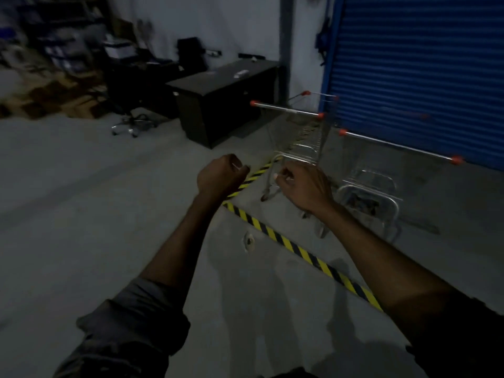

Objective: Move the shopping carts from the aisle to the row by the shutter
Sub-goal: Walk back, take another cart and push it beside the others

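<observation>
Three wire shopping carts stand in front of the blue shutter point(420, 77). The nearest left cart's handle point(286, 109) has red end caps. A second cart point(319, 95) sits just behind it. The right cart's handle point(398, 145) runs along the shutter. My left hand point(221, 175) is raised over the floor with its fingers curled into a fist, holding nothing. My right hand point(300, 186) is raised in front of the left cart's lower frame, its fingers curled too, with no handle in it. Both hands are below and short of the cart handles.
Yellow-and-black floor tape point(300, 251) runs diagonally under my arms and turns toward the carts. A black desk point(218, 105) stands left of the carts, with an office chair point(131, 115) beyond it. Shelves and boxes point(49, 77) fill the far left. Grey concrete floor lies to my left.
</observation>
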The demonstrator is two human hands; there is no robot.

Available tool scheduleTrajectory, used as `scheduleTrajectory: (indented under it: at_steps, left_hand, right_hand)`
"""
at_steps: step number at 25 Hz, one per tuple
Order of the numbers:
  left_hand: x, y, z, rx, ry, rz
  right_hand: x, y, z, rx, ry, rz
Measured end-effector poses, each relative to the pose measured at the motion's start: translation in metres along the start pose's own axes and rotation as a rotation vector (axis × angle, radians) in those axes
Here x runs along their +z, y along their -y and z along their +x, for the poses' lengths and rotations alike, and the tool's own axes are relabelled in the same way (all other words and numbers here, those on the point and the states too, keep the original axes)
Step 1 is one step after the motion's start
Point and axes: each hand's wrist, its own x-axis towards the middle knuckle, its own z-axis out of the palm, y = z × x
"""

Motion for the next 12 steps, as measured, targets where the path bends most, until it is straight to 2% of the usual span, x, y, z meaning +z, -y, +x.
scheduleTrajectory:
  at_steps: [8, 12]
  left_hand:
    - [-0.063, 0.063, -0.219, -0.278, -0.256, 0.088]
    - [-0.095, 0.085, -0.325, -0.392, -0.301, 0.15]
  right_hand:
    - [0.009, 0.125, -0.094, -0.281, 0.168, 0.233]
    - [0.018, 0.196, -0.155, -0.387, 0.273, 0.358]
